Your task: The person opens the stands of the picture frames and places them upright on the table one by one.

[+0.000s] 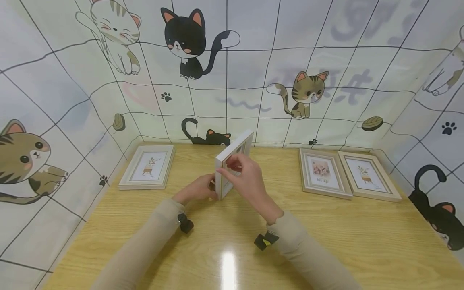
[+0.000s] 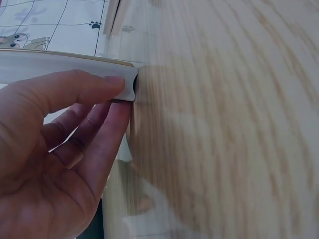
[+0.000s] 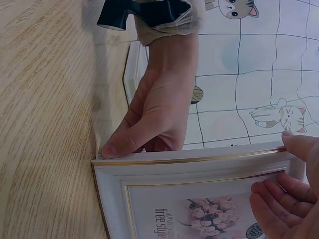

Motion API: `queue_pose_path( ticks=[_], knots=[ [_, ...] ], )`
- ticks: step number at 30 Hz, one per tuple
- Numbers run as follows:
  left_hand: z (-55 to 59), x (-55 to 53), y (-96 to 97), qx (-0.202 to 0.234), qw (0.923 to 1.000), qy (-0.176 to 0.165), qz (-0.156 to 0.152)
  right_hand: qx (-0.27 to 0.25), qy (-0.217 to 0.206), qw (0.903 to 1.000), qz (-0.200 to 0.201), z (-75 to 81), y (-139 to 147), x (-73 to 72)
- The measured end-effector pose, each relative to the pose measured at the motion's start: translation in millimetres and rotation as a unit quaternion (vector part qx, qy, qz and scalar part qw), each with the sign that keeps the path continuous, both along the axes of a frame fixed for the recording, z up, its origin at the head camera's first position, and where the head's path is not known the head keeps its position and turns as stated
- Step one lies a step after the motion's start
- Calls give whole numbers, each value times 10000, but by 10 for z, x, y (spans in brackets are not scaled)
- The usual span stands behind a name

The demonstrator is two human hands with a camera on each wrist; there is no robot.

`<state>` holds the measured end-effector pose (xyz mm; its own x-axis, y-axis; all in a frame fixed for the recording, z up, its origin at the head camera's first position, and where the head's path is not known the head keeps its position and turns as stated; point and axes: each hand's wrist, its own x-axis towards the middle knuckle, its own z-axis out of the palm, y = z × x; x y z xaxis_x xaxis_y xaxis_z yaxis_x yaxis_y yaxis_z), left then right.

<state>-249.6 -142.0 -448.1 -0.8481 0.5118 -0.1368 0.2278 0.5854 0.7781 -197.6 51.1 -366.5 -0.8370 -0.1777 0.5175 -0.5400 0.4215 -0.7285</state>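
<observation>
A white picture frame (image 1: pixel 233 146) with thin gold lines stands on edge in mid-table in the head view, seen nearly side-on. My left hand (image 1: pixel 197 188) grips its near side low down; in the left wrist view the thumb (image 2: pixel 107 87) lies on the frame's side close to a corner, fingers behind. Higher on that same side, my right hand (image 1: pixel 250 179) pinches the frame between thumb and fingers. The right wrist view shows the front, with a pink flower print (image 3: pixel 212 214) inside.
Another framed picture (image 1: pixel 169 165) lies flat at the table's left. Two more, a greyish frame (image 1: pixel 346 189) and a pale wooden frame (image 1: pixel 393 196), lie side by side at the right. Cat-printed fabric (image 1: pixel 246 68) walls the wooden table (image 1: pixel 232 229) at back and sides.
</observation>
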Motion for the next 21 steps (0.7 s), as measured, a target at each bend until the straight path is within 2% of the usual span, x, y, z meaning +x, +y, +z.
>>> queue_pose_path(
  ticks=[7,14,18,21],
  knots=[
    [2,19,27,-13,9999,68,-144,-214,-321,9992,101,-25,-4,10],
    [5,37,67,39,9996,36,-264,-356,-391,9985,102,-64,-6,7],
    [23,47,96,194,9990,-62,-396,-469,-488,9977,51,-81,16,6],
    [28,54,106,253,9988,-217,-367,-559,-611,9966,60,-93,40,4]
  ],
)
